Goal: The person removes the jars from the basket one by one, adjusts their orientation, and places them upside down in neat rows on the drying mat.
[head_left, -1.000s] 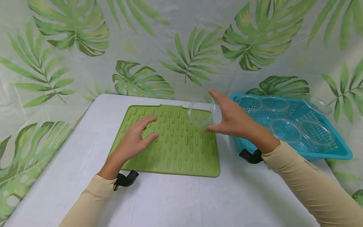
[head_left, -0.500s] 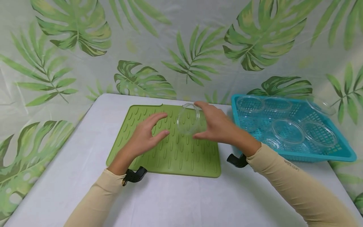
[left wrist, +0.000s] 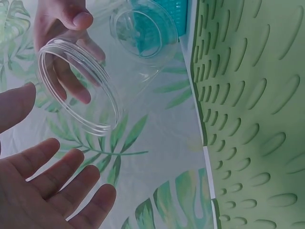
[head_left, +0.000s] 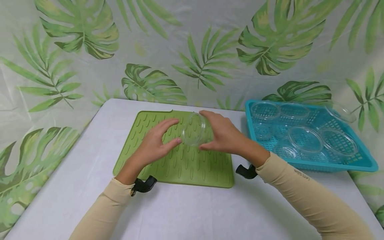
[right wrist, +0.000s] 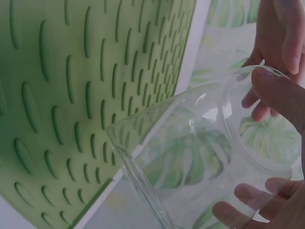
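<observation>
A clear see-through jar [head_left: 193, 129] is held on its side above the green mat [head_left: 180, 166]. My right hand [head_left: 223, 133] grips it, thumb on one side and fingers on the other; in the right wrist view the thumb [right wrist: 279, 93] lies near the rim. The ringed mouth [left wrist: 78, 88] of the jar is turned toward my left hand [head_left: 154, 141]. That hand hovers over the mat's left part, thumb and fingers spread, apart from the jar. In the left wrist view its fingers [left wrist: 62, 171] are loosely extended and hold nothing.
A blue perforated basket [head_left: 373, 165] stands at the right of the white-covered table [head_left: 186, 213]. Several clear jars [head_left: 306, 140] are in it, one tilted [head_left: 340, 111] at its far right edge. A leaf-patterned cloth [head_left: 207, 43] hangs behind the table.
My right hand has carried the jar left and slightly down, from near the basket to over the mat's middle. My left hand has shifted right, closer to the jar's mouth.
</observation>
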Demonstrator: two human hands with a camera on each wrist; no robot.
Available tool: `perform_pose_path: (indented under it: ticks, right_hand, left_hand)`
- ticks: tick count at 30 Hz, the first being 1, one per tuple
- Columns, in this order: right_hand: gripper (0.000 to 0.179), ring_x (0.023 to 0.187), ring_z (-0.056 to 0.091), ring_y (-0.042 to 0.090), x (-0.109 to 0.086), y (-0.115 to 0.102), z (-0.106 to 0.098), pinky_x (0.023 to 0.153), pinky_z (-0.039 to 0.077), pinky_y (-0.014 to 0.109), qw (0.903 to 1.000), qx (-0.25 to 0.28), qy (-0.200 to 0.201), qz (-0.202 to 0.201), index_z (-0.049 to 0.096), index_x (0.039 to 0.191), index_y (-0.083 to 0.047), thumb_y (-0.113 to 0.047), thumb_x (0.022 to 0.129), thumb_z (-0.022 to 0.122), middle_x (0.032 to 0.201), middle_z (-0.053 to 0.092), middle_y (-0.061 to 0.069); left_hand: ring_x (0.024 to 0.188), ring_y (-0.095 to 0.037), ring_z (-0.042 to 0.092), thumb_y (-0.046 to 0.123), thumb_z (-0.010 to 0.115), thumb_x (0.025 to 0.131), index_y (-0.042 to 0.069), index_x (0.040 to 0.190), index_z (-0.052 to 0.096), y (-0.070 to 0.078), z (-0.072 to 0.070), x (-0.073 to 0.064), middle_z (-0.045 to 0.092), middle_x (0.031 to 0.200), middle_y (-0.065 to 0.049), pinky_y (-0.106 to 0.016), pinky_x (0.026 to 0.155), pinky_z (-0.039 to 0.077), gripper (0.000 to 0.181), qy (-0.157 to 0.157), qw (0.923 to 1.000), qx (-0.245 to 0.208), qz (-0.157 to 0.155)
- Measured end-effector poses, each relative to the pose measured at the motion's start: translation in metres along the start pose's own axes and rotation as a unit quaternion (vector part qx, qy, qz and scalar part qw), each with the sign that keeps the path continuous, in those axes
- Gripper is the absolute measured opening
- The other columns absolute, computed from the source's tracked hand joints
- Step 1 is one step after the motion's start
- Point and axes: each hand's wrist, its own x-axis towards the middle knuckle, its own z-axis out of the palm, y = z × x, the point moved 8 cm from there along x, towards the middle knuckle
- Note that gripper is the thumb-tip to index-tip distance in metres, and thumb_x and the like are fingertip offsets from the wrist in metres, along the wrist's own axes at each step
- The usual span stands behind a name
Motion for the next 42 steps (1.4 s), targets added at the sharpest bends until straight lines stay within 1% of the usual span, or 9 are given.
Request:
perform_pose_path:
  ticks: [7,14,16,19,22,25,28,37,42]
  right_hand:
    - [0.108,0.142,0.043,0.034,0.001,-0.005,0.004,0.111,0.04,0.062,0.9999,-0.009,0.002,-0.009,0.029,0.154,-0.007,-0.046,0.072,0.087,0.156,0.041,0.013]
    - [0.107,0.143,0.04,0.034,0.0,-0.01,0.006,0.112,0.037,0.064,0.9996,-0.019,0.011,-0.02,0.031,0.154,-0.007,-0.045,0.072,0.088,0.156,0.041,0.013]
    - [0.106,0.143,0.041,0.034,-0.001,-0.012,0.006,0.113,0.036,0.063,0.9992,-0.021,0.019,-0.028,0.031,0.154,-0.007,-0.045,0.072,0.087,0.155,0.042,0.013]
    - [0.104,0.14,0.044,0.033,-0.001,-0.017,0.007,0.113,0.037,0.06,0.9974,-0.033,0.038,-0.051,0.033,0.153,-0.007,-0.046,0.072,0.086,0.153,0.045,0.013]
    - [0.099,0.138,0.046,0.033,-0.002,-0.024,0.007,0.112,0.04,0.058,0.9936,-0.06,0.059,-0.076,0.036,0.151,-0.007,-0.049,0.075,0.083,0.151,0.047,0.013]
    - [0.095,0.136,0.047,0.033,-0.003,-0.03,0.008,0.109,0.042,0.059,0.99,-0.079,0.072,-0.092,0.037,0.15,-0.006,-0.051,0.078,0.079,0.15,0.048,0.013]
    - [0.096,0.136,0.046,0.033,-0.003,-0.032,0.008,0.108,0.041,0.059,0.9901,-0.08,0.072,-0.089,0.036,0.15,-0.007,-0.051,0.078,0.08,0.15,0.047,0.013]
    - [0.105,0.139,0.044,0.033,-0.005,-0.033,0.012,0.107,0.041,0.06,0.9909,-0.079,0.062,-0.09,0.033,0.153,-0.008,-0.05,0.072,0.085,0.153,0.043,0.013]
    - [0.108,0.139,0.043,0.032,-0.007,-0.029,0.015,0.108,0.04,0.061,0.9934,-0.068,0.045,-0.081,0.031,0.155,-0.012,-0.052,0.071,0.086,0.155,0.042,0.01]
  left_hand:
    - [0.144,-0.03,0.043,0.029,0.074,0.09,0.01,0.146,0.048,-0.001,0.004,0.002,0.049,0.151,-0.011,-0.054,0.118,0.037,0.065,-0.01,0.9999,-0.008,0.0]
    - [0.149,-0.027,0.035,0.036,0.077,0.087,0.014,0.15,0.042,0.0,0.011,0.006,0.041,0.157,-0.006,-0.055,0.12,0.033,0.076,-0.038,0.9988,-0.023,-0.018]
    - [0.15,-0.027,0.032,0.039,0.078,0.085,0.015,0.152,0.038,0.0,0.015,0.008,0.037,0.16,-0.004,-0.056,0.12,0.032,0.082,-0.048,0.9982,-0.025,-0.026]
    - [0.152,-0.027,0.029,0.043,0.078,0.083,0.018,0.158,0.025,-0.003,0.023,0.011,0.029,0.163,-0.004,-0.057,0.12,0.031,0.095,-0.07,0.9959,-0.032,-0.046]
    - [0.15,-0.029,0.031,0.042,0.079,0.082,0.021,0.16,0.014,-0.004,0.03,0.013,0.027,0.163,-0.007,-0.056,0.118,0.036,0.104,-0.085,0.993,-0.055,-0.061]
    - [0.145,-0.032,0.038,0.036,0.081,0.081,0.019,0.16,0.015,-0.002,0.03,0.013,0.032,0.159,-0.011,-0.052,0.112,0.045,0.104,-0.076,0.9923,-0.078,-0.06]
    - [0.139,-0.032,0.044,0.033,0.081,0.081,0.017,0.159,0.019,-0.001,0.027,0.012,0.036,0.155,-0.012,-0.048,0.107,0.05,0.101,-0.062,0.9933,-0.08,-0.055]
    - [0.134,-0.032,0.049,0.031,0.082,0.08,0.015,0.156,0.026,0.0,0.023,0.008,0.04,0.15,-0.012,-0.044,0.103,0.054,0.096,-0.051,0.9951,-0.071,-0.046]
    - [0.133,-0.034,0.049,0.03,0.082,0.079,0.019,0.156,0.026,-0.001,0.022,0.003,0.039,0.152,-0.012,-0.045,0.103,0.054,0.096,-0.052,0.9946,-0.081,-0.037]
